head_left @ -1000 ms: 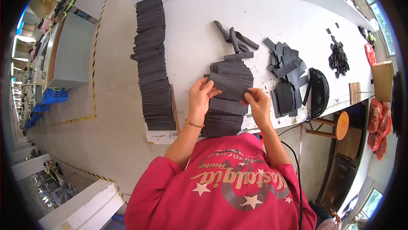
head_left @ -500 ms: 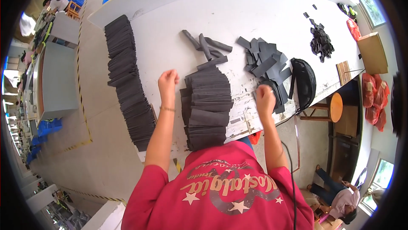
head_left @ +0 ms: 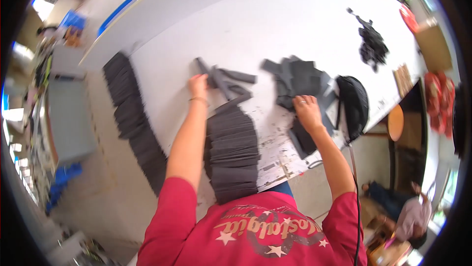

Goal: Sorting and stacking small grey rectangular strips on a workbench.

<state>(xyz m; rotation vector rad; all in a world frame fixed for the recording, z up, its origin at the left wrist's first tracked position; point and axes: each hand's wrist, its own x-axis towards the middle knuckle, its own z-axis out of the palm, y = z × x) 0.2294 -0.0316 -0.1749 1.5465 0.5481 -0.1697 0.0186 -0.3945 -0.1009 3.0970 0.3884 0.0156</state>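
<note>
My left hand [head_left: 198, 86] is closed, at the left side of a few loose folded dark strips [head_left: 228, 86] on the white table. Blur hides whether its fingertips hold anything. My right hand [head_left: 308, 112] is at the near side of a loose pile of flat dark fabric pieces [head_left: 284, 77]. Its fingers are bent over the edge of a dark fabric piece [head_left: 306, 80] that lies over the others. Between my forearms, a dense row of overlapping dark folded strips [head_left: 233, 153] runs toward my body.
A long row of stacked dark strips [head_left: 140, 123] lines the table's left edge. A black mesh bag [head_left: 353, 109] sits right of the pile. Small dark pieces [head_left: 373, 47] lie at the far right. A round stool [head_left: 396, 123] and a seated person [head_left: 410, 217] are beyond the table.
My left hand has moved forward to the loose strips. My right hand has reached onto the fabric pile and grips a piece there. The whole view has shifted and blurred.
</note>
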